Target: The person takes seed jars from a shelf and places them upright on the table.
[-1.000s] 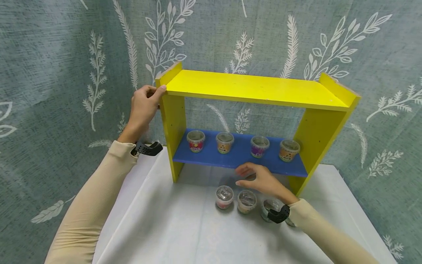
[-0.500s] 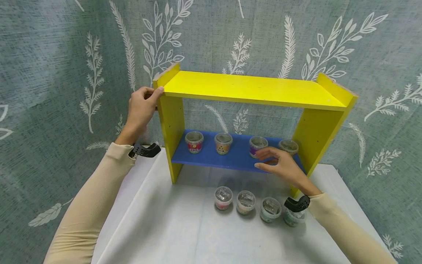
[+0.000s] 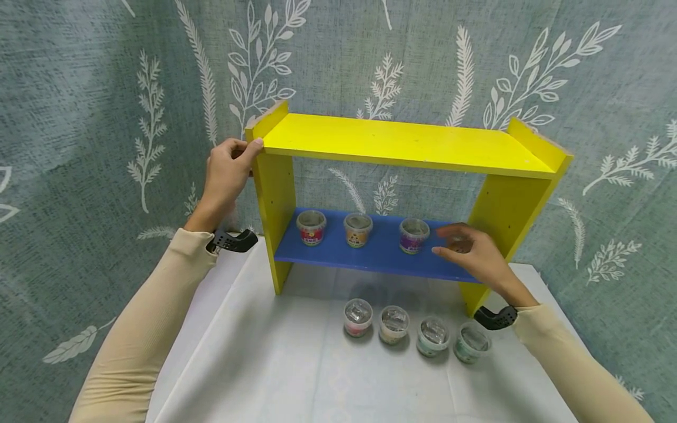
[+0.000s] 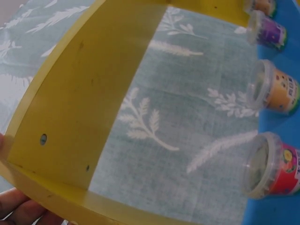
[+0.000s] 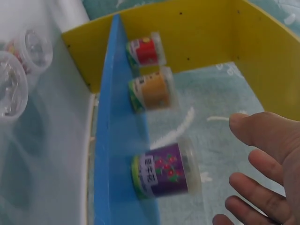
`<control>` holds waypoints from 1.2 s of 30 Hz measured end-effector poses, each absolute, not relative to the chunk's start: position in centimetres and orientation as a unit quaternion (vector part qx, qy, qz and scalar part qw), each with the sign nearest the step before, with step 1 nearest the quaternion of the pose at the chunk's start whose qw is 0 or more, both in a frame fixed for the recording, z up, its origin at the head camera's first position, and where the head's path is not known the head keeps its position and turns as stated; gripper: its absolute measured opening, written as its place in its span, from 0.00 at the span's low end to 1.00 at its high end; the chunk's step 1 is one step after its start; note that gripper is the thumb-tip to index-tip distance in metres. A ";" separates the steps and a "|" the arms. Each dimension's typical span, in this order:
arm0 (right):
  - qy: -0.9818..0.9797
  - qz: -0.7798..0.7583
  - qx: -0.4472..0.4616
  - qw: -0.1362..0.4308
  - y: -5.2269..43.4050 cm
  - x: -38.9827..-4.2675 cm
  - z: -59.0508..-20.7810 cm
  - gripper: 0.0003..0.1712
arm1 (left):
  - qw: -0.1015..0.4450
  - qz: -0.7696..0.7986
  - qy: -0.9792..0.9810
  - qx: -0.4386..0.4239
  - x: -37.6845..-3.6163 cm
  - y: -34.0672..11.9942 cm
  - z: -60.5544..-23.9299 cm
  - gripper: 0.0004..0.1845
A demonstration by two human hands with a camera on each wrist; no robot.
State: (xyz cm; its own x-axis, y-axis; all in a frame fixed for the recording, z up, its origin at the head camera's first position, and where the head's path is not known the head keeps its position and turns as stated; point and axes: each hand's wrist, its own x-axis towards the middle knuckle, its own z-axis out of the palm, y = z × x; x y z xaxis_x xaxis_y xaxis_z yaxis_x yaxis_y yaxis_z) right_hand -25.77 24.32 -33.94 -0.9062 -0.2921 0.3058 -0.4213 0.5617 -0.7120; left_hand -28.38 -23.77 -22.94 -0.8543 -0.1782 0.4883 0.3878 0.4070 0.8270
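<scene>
**Hands at the yellow shelf**

Yellow shelf unit [image 3: 407,144] is standing on the white desk [image 3: 296,364]. Left hand [image 3: 226,176] is gripping its top left corner. Right hand [image 3: 476,254], fingers loose and holding nothing, is hovering over the rightmost cup on the blue shelf [image 3: 365,254], just beside the purple cup [image 3: 414,235]. Four more cups [image 3: 416,333] are sitting in a row on the desk.

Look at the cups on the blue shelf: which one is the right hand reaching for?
The rightmost cup, mostly hidden behind the right hand. The red, orange and purple cups stand clear to its left.
</scene>
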 end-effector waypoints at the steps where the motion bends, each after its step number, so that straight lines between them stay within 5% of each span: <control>1: -0.882 0.420 0.198 0.076 24.4 -25.8 -33.9 0.28 | 0.261 -0.541 -0.797 -0.066 -28.4 -23.8 -22.9 0.30; 36: -0.915 0.369 0.117 0.113 26.8 -27.9 -34.1 0.44 | 0.260 -0.540 -0.798 -0.066 -28.4 -23.8 -22.9 0.30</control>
